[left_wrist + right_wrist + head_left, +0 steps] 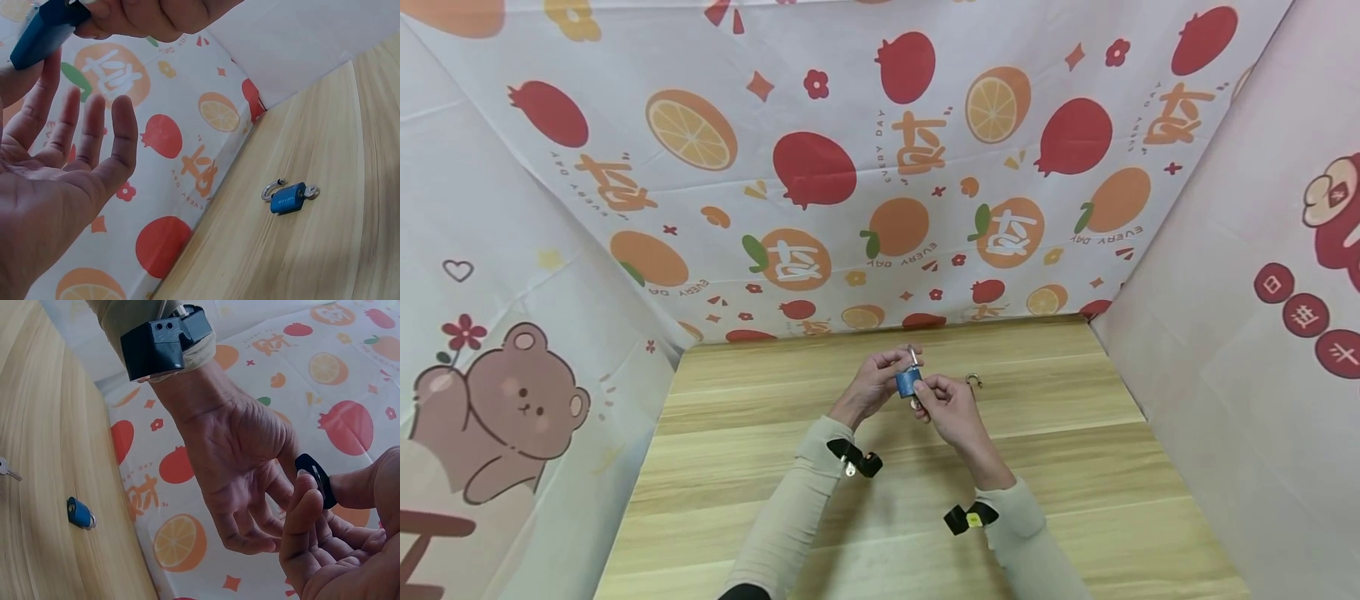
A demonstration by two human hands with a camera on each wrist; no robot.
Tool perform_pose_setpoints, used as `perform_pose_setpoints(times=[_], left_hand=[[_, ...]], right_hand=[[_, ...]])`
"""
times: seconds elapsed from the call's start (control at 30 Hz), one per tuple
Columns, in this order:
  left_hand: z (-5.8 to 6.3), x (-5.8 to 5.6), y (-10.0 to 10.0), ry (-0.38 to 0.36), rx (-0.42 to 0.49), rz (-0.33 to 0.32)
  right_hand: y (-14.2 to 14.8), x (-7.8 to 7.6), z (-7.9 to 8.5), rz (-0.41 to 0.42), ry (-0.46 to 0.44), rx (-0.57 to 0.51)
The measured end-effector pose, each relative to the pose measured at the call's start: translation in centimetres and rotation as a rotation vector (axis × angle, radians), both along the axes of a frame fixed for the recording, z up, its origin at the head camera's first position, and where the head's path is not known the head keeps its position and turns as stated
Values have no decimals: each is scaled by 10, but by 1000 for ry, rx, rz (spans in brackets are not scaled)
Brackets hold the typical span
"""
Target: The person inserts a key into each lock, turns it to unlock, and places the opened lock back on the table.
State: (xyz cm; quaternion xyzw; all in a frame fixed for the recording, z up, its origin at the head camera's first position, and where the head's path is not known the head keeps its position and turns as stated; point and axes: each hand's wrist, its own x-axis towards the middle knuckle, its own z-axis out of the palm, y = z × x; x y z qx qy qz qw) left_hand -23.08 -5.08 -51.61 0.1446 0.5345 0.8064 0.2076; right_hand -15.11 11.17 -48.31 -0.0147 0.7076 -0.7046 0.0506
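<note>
A blue padlock (908, 382) is raised in front of the person, its silver shackle pointing up and a silver key (915, 403) at its lower end. My left hand (877, 381) holds the body between thumb and forefinger, with the other fingers spread, as the left wrist view shows. Thumb and fingertips of my right hand (953, 410) pinch the lower corner of the same padlock, partly covering the key. On the table to the right lies a second blue padlock (288, 198), shackle swung out and a key in its end; the right hand hides most of it in the head view.
Another blue padlock (79, 513) lies on the left of the wooden table (730, 467). A loose key (9, 469) is on the wood by the left wrist. Printed cloth (865, 167) closes off the back, with pale cloth walls on both sides.
</note>
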Motion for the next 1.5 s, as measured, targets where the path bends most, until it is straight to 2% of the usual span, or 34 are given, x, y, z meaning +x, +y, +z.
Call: perform_pose_setpoints(times=[0.17,0.67,0.93,1.3,1.5], left_hand=[[2,1,1,-16,-25,31],[3,1,2,-3,-73,49],[2,2,2,-8,-64,53],[1,3,4,-59,-60,81],[2,5,5,-75,-57,100]], right_hand=[[1,0,-1,-9,-17,4],[2,0,-5,-13,-6,30],[2,1,-7,-17,-6,36],[2,1,-10,-31,-1,34],[2,2,-6,-33,-11,29]])
